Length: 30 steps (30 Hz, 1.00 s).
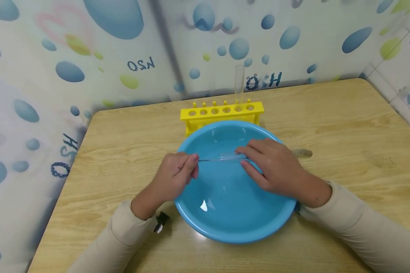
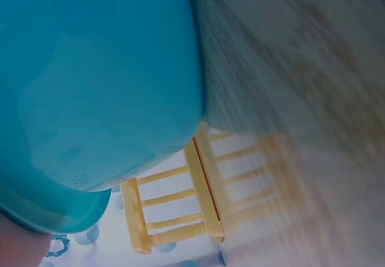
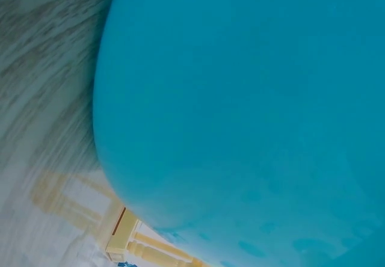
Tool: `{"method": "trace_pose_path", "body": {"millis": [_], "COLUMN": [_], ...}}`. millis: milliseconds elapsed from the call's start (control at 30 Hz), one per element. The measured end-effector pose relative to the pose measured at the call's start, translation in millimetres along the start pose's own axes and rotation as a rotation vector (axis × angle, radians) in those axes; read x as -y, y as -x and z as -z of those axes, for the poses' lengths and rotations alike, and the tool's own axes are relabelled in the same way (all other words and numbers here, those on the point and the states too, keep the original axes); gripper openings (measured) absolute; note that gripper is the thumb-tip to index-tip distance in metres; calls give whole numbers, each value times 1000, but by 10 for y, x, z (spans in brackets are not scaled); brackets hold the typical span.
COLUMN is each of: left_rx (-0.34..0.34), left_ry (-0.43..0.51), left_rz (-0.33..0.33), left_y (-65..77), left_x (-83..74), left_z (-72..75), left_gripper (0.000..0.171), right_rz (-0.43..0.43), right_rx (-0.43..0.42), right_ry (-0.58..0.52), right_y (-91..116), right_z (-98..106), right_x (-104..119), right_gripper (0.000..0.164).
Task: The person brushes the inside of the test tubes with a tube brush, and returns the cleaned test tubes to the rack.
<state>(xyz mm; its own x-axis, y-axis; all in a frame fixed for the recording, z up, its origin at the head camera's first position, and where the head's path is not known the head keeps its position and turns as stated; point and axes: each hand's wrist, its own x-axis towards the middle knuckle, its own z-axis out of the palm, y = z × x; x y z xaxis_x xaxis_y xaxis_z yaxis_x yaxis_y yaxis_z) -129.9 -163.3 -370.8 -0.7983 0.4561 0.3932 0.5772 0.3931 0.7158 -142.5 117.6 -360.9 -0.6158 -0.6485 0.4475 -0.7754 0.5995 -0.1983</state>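
Observation:
Above the light blue basin [image 1: 222,212], the left hand [image 1: 177,170] grips the end of a thin metal wire [image 1: 208,160] between thumb and curled fingers. The wire runs level to the right, into or along a clear glass test tube [image 1: 227,156]. The right hand [image 1: 273,163] holds the test tube with its thumb and fingers, covering the tube's right part. Past the right hand, in line with the wire, shows a brownish, bristly-looking piece [image 1: 302,153] just outside the rim. In the wrist views, the basin's outer wall [image 3: 240,110] hides the held things.
Behind the basin stands a yellow test tube rack [image 1: 222,111] with one upright clear test tube [image 1: 239,83] in it. A small black object [image 1: 162,220] lies by the left sleeve. A patterned wall [image 1: 205,45] borders the wooden table [image 1: 328,125] at the back.

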Motion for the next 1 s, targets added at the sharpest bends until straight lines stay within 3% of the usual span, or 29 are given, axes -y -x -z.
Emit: {"method": "trace_pose_path", "body": {"millis": [133,333,533,867,1000], "left_rx": [-15,-2,-16,-118,-128], "left_ry": [-22,16,22,27,40], "left_rz": [9,26,80,98,102], "left_y": [0,-20,-2,13,10], "left_x": [-4,-53,-67,-73,-61], "left_z": [-11,-6,1,-11,-23], "left_gripper": [48,42,34,19,19], "right_rz": [2,10,34,3,-10], "right_rx": [11,1,12,-15,-10], "right_ry": [4,5,-15,-20,-11], "right_y": [-8,-17,-9,1,11], "right_z": [-9,-4,-18,-7,-14], "right_x": [-3,-17,-6,0,-8], "right_gripper": [33,32,34,35,37]}}
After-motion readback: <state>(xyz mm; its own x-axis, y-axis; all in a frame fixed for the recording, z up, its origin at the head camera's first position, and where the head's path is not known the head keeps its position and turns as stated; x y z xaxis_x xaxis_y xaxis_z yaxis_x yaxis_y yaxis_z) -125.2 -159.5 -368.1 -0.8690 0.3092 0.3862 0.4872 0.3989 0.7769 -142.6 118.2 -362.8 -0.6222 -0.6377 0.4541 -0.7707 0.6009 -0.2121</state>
